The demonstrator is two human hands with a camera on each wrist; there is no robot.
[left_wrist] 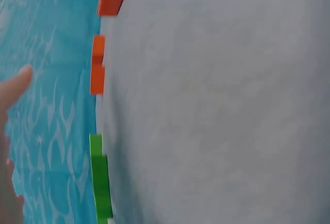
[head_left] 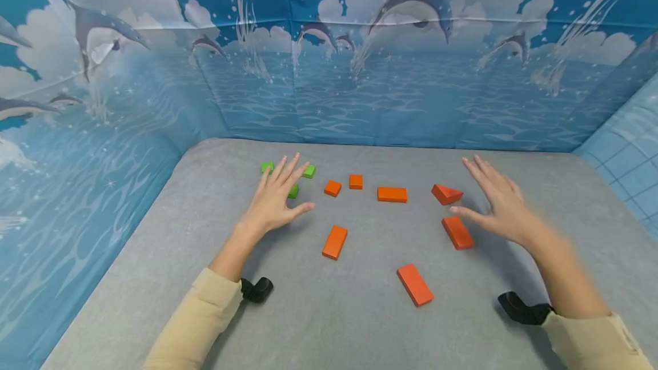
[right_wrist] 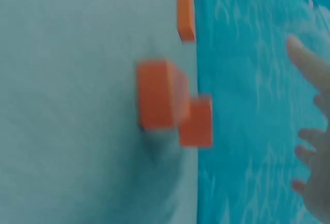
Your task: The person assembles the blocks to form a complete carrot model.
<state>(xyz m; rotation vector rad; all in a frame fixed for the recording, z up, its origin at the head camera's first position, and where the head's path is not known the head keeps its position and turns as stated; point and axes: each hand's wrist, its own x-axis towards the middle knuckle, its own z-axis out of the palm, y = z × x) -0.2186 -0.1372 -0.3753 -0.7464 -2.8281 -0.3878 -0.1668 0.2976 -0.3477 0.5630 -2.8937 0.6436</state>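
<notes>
In the head view my left hand (head_left: 271, 200) hovers with fingers spread, holding nothing. It partly covers three small green blocks, one (head_left: 267, 167) beyond its fingers, another (head_left: 309, 172) by the fingertips and a third (head_left: 293, 191) above the thumb. My right hand (head_left: 501, 204) is likewise raised with fingers extended and holds nothing. Nearest to it are a red-orange triangular block (head_left: 446, 193) and a red-orange rectangular block (head_left: 457, 233). The right wrist view shows that rectangular block (right_wrist: 154, 95), blurred, well apart from the fingers. Green blocks (left_wrist: 101, 185) also appear in the left wrist view.
Between the hands lie two small orange blocks (head_left: 332, 188) (head_left: 356, 181) and a longer orange block (head_left: 392, 194). Nearer are an orange block (head_left: 334, 242) and a red-orange one (head_left: 414, 285). A grey cloth surface (head_left: 360, 324) meets a dolphin-print curtain (head_left: 329, 101) behind.
</notes>
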